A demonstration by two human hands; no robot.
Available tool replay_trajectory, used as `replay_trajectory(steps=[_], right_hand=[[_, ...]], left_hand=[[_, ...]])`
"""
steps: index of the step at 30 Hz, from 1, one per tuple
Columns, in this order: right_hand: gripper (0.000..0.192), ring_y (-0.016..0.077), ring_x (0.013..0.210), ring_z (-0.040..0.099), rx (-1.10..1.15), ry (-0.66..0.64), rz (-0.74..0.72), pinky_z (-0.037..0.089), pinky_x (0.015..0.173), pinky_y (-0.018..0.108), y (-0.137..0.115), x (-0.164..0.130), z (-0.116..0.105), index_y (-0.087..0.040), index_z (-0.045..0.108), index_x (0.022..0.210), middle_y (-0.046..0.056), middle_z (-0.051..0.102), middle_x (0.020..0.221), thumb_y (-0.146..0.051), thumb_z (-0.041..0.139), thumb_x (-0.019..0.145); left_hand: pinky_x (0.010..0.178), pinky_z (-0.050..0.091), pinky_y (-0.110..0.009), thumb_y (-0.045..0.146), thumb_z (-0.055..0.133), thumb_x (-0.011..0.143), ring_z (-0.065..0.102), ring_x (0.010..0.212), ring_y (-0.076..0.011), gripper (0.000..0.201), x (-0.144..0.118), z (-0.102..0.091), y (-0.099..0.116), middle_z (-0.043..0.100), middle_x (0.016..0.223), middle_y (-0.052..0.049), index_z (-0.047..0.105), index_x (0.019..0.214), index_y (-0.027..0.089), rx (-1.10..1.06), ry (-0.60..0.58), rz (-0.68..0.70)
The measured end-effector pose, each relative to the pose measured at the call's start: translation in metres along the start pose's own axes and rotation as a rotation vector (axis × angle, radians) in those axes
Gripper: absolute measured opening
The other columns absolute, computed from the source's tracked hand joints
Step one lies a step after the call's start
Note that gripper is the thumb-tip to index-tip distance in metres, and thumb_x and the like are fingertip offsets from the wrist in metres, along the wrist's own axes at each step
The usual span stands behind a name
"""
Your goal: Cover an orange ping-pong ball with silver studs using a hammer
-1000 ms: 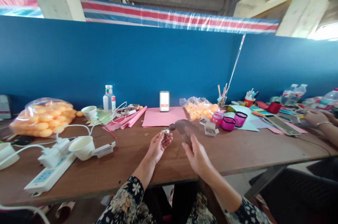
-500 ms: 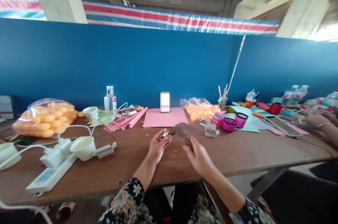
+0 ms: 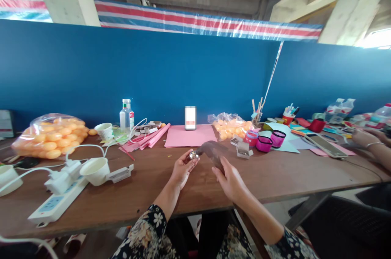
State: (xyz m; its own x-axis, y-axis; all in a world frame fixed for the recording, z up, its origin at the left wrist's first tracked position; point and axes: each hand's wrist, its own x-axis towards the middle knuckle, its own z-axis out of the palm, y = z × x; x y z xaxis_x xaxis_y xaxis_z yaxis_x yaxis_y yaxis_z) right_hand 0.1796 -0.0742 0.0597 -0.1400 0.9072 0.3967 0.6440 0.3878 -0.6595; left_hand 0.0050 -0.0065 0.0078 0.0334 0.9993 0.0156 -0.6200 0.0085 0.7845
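My left hand [image 3: 182,168] is closed on a small shiny silver metal piece [image 3: 193,154] at its fingertips. From that piece a grey-brown, see-through strip [image 3: 212,152], like thin stretchy fabric, arches over to my right hand [image 3: 229,177], which pinches its other end between thumb and fingers. The strip is blurred, so its exact kind cannot be made out. Both hands are above the front half of the brown table [image 3: 259,181]. Beyond them lies pink paper [image 3: 190,139], with a phone [image 3: 190,118] standing at its back edge.
Small open boxes [image 3: 244,150] and purple mesh cups [image 3: 264,143] stand to the right. A bag of orange balls [image 3: 51,137], a paper cup [image 3: 96,171] and a power strip [image 3: 58,202] with cables are on the left. Another person's hand [image 3: 365,137] is at far right.
The silver piece shows more between my left fingertips. The strip's arch has risen slightly. Both hands have barely moved.
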Motion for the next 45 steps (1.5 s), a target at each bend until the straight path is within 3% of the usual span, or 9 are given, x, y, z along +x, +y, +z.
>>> replay_trajectory(steps=[4,14,21,27,36,45], right_hand=[[0.027,0.0164,0.064,0.058,-0.021,0.02,0.02,0.041,0.055,0.022,0.001,-0.001,0.0,-0.017,0.045,0.108,0.005,0.061,0.079,-0.028,0.04,0.083],[0.029,0.0183,0.069,0.06,-0.073,0.048,-0.023,0.044,0.061,0.025,0.0,-0.005,0.01,-0.018,0.045,0.111,0.006,0.064,0.082,-0.026,0.042,0.082],[0.029,0.0197,0.071,0.061,-0.091,0.003,-0.029,0.044,0.064,0.026,-0.002,-0.005,0.009,-0.018,0.045,0.111,0.007,0.064,0.084,-0.024,0.043,0.082],[0.031,0.0198,0.076,0.061,-0.059,0.057,-0.018,0.045,0.068,0.027,-0.001,-0.007,0.014,-0.017,0.043,0.113,0.009,0.064,0.087,-0.025,0.041,0.083],[0.031,0.0198,0.075,0.061,-0.038,0.062,-0.005,0.045,0.068,0.027,-0.003,-0.004,0.006,-0.019,0.043,0.114,0.006,0.064,0.084,-0.027,0.041,0.084],[0.03,0.0205,0.076,0.062,-0.064,0.045,-0.021,0.045,0.068,0.027,-0.002,-0.005,0.012,-0.018,0.046,0.112,0.008,0.065,0.087,-0.026,0.043,0.083]], left_hand=[[0.086,0.045,-0.035,0.022,0.068,0.066,0.065,0.08,-0.018,0.039,0.0,0.001,0.001,0.069,0.085,-0.007,0.059,0.104,0.014,-0.021,-0.008,0.002],[0.085,0.046,-0.03,0.012,0.069,0.063,0.064,0.077,-0.0129,0.039,0.002,-0.003,-0.001,0.069,0.085,-0.003,0.061,0.101,0.017,-0.056,-0.013,0.016],[0.085,0.046,-0.032,0.018,0.065,0.068,0.065,0.08,-0.0171,0.033,0.001,-0.002,0.002,0.069,0.086,-0.008,0.062,0.1,0.013,-0.09,-0.021,-0.018],[0.088,0.044,-0.027,0.017,0.063,0.07,0.063,0.081,-0.0119,0.025,0.004,-0.005,0.0,0.069,0.087,-0.005,0.063,0.095,0.014,-0.11,-0.017,0.017],[0.082,0.048,-0.032,0.014,0.069,0.065,0.065,0.079,-0.0164,0.04,-0.001,-0.001,0.003,0.069,0.084,-0.003,0.058,0.103,0.018,-0.076,-0.051,-0.002],[0.088,0.044,-0.035,0.018,0.064,0.069,0.065,0.082,-0.0172,0.035,0.001,-0.004,0.003,0.069,0.086,-0.006,0.059,0.104,0.016,-0.094,-0.043,0.002]])
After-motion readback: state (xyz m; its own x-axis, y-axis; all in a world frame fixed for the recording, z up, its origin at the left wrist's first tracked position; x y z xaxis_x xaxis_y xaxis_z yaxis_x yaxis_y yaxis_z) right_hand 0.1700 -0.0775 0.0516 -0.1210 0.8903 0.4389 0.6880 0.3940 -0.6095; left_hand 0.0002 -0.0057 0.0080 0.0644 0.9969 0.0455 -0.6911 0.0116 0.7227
